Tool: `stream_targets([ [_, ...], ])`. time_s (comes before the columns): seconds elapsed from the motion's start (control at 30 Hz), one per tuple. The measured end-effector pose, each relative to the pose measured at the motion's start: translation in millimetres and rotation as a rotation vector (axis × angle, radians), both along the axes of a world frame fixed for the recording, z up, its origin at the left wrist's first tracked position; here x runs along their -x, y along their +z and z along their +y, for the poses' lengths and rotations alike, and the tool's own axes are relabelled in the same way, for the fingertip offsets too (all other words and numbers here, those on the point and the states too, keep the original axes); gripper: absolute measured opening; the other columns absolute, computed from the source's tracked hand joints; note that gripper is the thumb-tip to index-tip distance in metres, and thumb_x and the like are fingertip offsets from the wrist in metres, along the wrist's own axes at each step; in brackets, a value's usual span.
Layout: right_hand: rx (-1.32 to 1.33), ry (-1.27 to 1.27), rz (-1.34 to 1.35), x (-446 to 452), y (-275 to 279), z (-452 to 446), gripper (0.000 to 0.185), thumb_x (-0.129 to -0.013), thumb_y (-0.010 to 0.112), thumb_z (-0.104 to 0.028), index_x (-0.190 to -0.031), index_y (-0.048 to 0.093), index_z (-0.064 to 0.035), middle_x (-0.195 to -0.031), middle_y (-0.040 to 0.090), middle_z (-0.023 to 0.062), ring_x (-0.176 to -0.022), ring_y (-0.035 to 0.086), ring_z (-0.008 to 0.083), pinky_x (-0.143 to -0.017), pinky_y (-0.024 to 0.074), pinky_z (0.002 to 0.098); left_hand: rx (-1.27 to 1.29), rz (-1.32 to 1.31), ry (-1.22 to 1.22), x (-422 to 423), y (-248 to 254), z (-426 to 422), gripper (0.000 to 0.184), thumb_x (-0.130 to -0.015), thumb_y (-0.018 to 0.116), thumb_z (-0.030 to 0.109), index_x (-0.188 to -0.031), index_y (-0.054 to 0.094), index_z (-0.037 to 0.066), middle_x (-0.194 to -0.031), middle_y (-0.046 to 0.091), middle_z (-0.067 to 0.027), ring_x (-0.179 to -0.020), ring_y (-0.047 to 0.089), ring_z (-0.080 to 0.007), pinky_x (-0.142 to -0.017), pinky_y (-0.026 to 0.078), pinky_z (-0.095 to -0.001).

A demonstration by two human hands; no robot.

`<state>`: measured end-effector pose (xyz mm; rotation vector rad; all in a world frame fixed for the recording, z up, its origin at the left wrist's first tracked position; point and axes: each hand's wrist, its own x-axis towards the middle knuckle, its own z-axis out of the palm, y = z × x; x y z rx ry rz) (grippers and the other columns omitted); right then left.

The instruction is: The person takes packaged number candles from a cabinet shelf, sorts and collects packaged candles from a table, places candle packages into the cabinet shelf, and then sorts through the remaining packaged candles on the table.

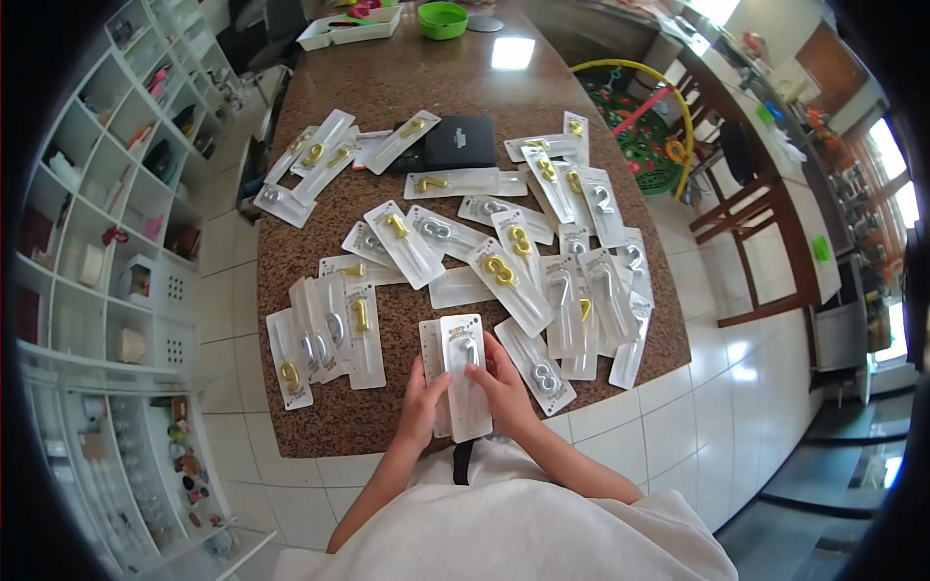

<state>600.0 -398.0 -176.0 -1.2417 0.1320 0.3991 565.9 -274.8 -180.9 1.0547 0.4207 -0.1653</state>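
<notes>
At the table's near edge, my left hand and my right hand are closed on number candle packs. The front pack carries a silver numeral, partly covered by my right thumb; another pack shows behind it on the left. To the left lie a pack with a gold 1, one with a gold 9 and several silver ones between. A silver 3 pack lies just right of my right hand. Beyond my hands, a gold 3 pack overlaps other packs.
More candle packs spread over the brown granite table, some against a black box. Farther back are a green bowl and a white tray. White shelves stand left; a wooden chair stands right.
</notes>
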Motion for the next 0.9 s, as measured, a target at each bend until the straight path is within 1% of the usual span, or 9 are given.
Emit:
stream_targets([
  [0.13, 0.121, 0.18, -0.035, -3.6, -7.6, -10.3, 0.054, -0.086, 0.049, -0.008, -0.136, 0.029, -0.0042, -0.124, 0.04, 0.011, -0.108, 0.042, 0.0183, -0.095, 0.0315, 0.0273, -0.014, -0.034, 0.131, -1.7, 7.5, -15.4, 0.038, -0.088, 0.046, 0.012, -0.123, 0.037, 0.003, -0.113, 0.052, -0.0139, -0.097, 0.052, -0.0182, -0.084, 0.04, -0.0279],
  [0.17, 0.094, 0.177, -0.028, -2.9, -8.2, -9.7, 0.054, -0.086, 0.049, -0.008, -0.136, 0.029, -0.0042, -0.124, 0.04, 0.011, -0.108, 0.042, 0.0183, -0.095, 0.0315, 0.0273, -0.042, -0.027, 0.127, -1.7, 8.7, -18.7, 0.038, -0.088, 0.046, 0.012, -0.123, 0.037, 0.003, -0.113, 0.052, -0.0139, -0.097, 0.052, -0.0182, -0.084, 0.04, -0.0279],
  [0.3, 0.268, 0.168, -0.078, 0.4, -3.3, -2.6, 0.052, -0.087, 0.046, -0.009, -0.136, 0.029, -0.0044, -0.128, 0.037, 0.0113, -0.113, 0.038, 0.0191, -0.098, 0.0266, 0.0274, -0.171, 0.042, 0.142, -2.1, 9.5, -28.0, 0.038, -0.091, 0.044, 0.019, -0.125, 0.036, 0.005, -0.113, 0.052, -0.0128, -0.099, 0.051, -0.0177, -0.086, 0.039, -0.0286],
  [0.33, 0.248, 0.147, -0.073, 0.9, -3.6, -0.6, 0.052, -0.087, 0.046, -0.009, -0.136, 0.029, -0.0044, -0.128, 0.037, 0.0113, -0.113, 0.038, 0.0191, -0.098, 0.0266, 0.0274, -0.192, 0.043, 0.121, -3.0, 11.4, -28.4, 0.038, -0.091, 0.044, 0.019, -0.125, 0.036, 0.005, -0.113, 0.052, -0.0128, -0.099, 0.051, -0.0177, -0.086, 0.039, -0.0286],
  [0.5, 0.257, 0.041, -0.151, 4.3, -4.8, 7.6, 0.053, -0.086, 0.047, -0.011, -0.135, 0.029, -0.0012, -0.125, 0.036, 0.0153, -0.116, 0.036, 0.0219, -0.099, 0.027, 0.0307, -0.296, -0.011, 0.057, -5.4, 19.8, -24.8, 0.038, -0.093, 0.044, 0.02, -0.126, 0.032, 0.004, -0.115, 0.05, -0.0147, -0.097, 0.051, -0.0177, -0.084, 0.04, -0.0276],
  [0.63, 0.032, -0.007, -0.072, 8.9, -2.6, 13.3, 0.053, -0.085, 0.05, -0.01, -0.133, 0.031, -0.0016, -0.126, 0.039, 0.0152, -0.113, 0.041, 0.0218, -0.096, 0.0314, 0.0304, -0.327, -0.054, -0.047, -4.2, 4.9, -1.7, 0.042, -0.092, 0.045, 0.02, -0.128, 0.029, 0.005, -0.118, 0.048, -0.015, -0.101, 0.05, -0.0188, -0.085, 0.04, -0.0281],
  [0.67, 0.029, -0.017, -0.074, 11.4, -1.6, 16.6, 0.053, -0.085, 0.05, -0.01, -0.133, 0.031, -0.0016, -0.126, 0.039, 0.0152, -0.113, 0.041, 0.0218, -0.096, 0.0314, 0.0304, -0.329, -0.059, -0.057, -3.3, 5.5, 3.0, 0.042, -0.092, 0.045, 0.02, -0.128, 0.029, 0.005, -0.118, 0.048, -0.015, -0.101, 0.05, -0.0188, -0.085, 0.04, -0.0281],
  [0.8, 0.026, -0.065, -0.066, 18.4, 4.3, 32.2, 0.05, -0.084, 0.049, -0.004, -0.132, 0.034, -0.0034, -0.125, 0.044, 0.012, -0.107, 0.046, 0.0187, -0.091, 0.0365, 0.0273, -0.245, -0.072, -0.027, -1.4, 9.6, 17.8, 0.046, -0.09, 0.048, 0.019, -0.129, 0.028, 0.004, -0.119, 0.047, -0.0153, -0.102, 0.05, -0.0197, -0.086, 0.04, -0.0276],
  [0.9, 0.124, -0.144, -0.134, 28.6, -2.8, 53.3, 0.05, -0.083, 0.05, -0.004, -0.131, 0.035, -0.0032, -0.123, 0.046, 0.0124, -0.104, 0.048, 0.0198, -0.09, 0.0383, 0.0278, -0.204, -0.094, -0.049, 0.8, 0.7, 34.4, 0.049, -0.089, 0.049, 0.018, -0.13, 0.027, 0.004, -0.119, 0.047, -0.0153, -0.101, 0.051, -0.0201, -0.086, 0.04, -0.0273],
])
